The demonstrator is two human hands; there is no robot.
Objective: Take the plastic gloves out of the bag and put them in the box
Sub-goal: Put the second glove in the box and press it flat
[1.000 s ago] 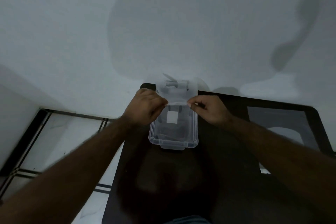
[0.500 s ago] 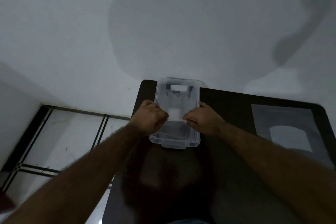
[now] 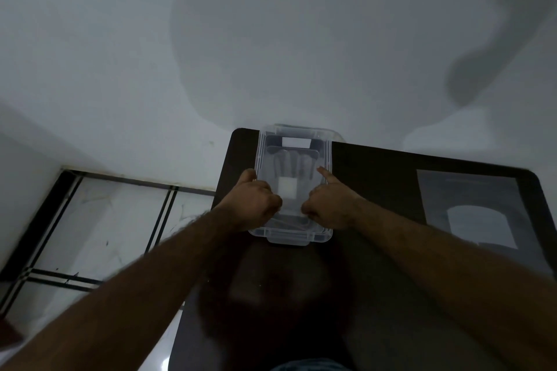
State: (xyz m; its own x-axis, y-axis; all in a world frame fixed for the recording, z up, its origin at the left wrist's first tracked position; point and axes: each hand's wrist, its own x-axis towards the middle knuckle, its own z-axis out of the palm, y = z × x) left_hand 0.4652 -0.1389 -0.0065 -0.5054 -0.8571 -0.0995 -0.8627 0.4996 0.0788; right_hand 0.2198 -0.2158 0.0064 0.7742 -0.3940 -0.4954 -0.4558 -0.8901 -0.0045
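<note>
Both hands have come down from a raised pinch above the box to its long side walls, and the clear glove that hung between them a second ago now lies inside. At this moment the left hand (image 3: pixel 251 205) is curled into a loose fist against the left wall of the clear plastic box (image 3: pixel 294 235), its thumb stretched forward along the rim and its knuckles turned in over the opening. The right hand (image 3: pixel 327 205) mirrors it on the right wall, fingers folded under, with one digit extended forward along that rim. Whether either hand still pinches an edge of plastic film cannot be told, since the fingertips are tucked out of sight. Both forearms reach in from the near corners of the view and converge on the box.

Inside it, the plastic gloves (image 3: pixel 291 164) show as a faint hand outline, fingers pointing to the far end, with a pale square patch between the two hands. The box stands at the far left corner of the dark table (image 3: pixel 391 295). Well apart to the right lies the flat bag (image 3: pixel 470 205).
</note>
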